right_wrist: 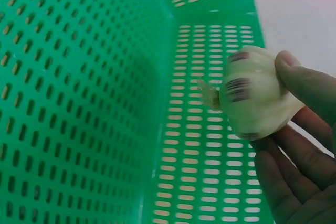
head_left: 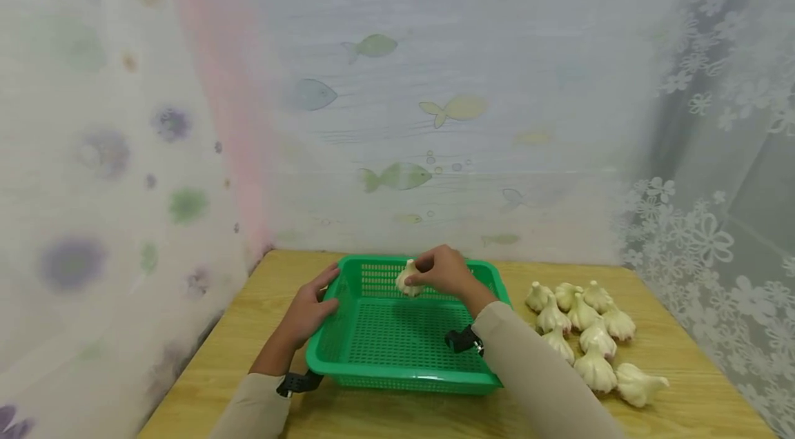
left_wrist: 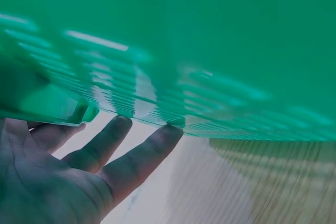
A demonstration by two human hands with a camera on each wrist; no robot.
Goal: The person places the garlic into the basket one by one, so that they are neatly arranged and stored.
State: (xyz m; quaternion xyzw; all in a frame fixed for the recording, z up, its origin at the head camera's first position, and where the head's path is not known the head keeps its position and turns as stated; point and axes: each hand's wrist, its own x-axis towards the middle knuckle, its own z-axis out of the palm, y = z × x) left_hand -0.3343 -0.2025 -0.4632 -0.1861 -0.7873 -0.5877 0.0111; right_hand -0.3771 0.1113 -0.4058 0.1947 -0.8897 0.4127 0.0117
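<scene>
Right sleeve [head_left: 540, 364] hides part of green basket [head_left: 404, 375].

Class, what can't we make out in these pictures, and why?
Head view: green basket's right rim, partly behind the right sleeve.
Head view: rear garlic bulbs, partly behind nearer bulbs.
Left wrist view: left hand, cut off by picture edges.
Right wrist view: held garlic bulb, partly behind right hand.

Long, plain beige left sleeve [head_left: 253, 408] and right sleeve [head_left: 537, 366] are worn; black left wristband [head_left: 303, 382] and black right wristband [head_left: 461, 339] are strapped on, small pale details too tiny to be read; left hand [head_left: 308, 310] and right hand [head_left: 444, 272] are left bare
</scene>
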